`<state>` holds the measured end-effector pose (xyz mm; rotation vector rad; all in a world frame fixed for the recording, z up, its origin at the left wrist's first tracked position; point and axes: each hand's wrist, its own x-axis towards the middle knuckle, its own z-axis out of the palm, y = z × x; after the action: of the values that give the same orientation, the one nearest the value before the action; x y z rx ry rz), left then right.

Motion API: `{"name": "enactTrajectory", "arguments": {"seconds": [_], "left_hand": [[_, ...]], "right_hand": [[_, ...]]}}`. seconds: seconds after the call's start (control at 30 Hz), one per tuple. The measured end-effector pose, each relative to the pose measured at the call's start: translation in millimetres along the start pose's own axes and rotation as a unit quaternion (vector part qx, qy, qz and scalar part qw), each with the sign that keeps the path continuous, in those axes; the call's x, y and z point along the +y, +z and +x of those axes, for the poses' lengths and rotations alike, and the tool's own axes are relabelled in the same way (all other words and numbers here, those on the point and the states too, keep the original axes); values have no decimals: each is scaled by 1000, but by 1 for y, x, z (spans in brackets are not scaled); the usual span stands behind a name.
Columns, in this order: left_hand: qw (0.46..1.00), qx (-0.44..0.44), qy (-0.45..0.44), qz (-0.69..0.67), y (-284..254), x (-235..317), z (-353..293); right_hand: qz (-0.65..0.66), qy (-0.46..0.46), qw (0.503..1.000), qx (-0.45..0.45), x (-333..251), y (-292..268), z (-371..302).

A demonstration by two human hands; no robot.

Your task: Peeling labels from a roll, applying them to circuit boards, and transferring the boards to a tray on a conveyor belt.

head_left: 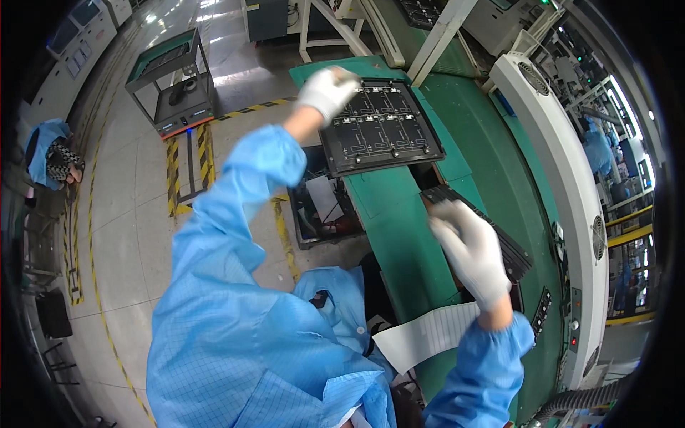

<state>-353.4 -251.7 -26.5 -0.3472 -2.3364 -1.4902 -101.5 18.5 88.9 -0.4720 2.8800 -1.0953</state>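
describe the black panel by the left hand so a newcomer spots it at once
Find the long green bench running up the middle of the picture. At its far end, beside the white-gloved left hand, sits a black rectangular panel. Its face carries two rows of pale outlined shapes, unlike the ribbed black piece near the right hand.
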Motion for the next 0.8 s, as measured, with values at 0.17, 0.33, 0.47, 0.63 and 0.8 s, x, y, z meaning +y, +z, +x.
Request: {"name": "enactTrajectory", "arguments": {"seconds": [0.17,0.33,0.47,0.63,0.8], "left_hand": [[977,-128,51,161,-36,-60,23],[878,-213,325,279,-38,-52,-18],[823,-247,362,361,-48,-33,-22],[831,-233,341,371,-51,-42,-8],[972,-173,69,140,-52,-65,46]], "right_hand": [[-220,-88,970,46,43,95,89],[-284,-8,957,56,50,147,122],[-265,-39,962,51,53,146,128],[-202,-164,965,-14,63,125,135],[-117,-30,969,216,106,101,149]]}}
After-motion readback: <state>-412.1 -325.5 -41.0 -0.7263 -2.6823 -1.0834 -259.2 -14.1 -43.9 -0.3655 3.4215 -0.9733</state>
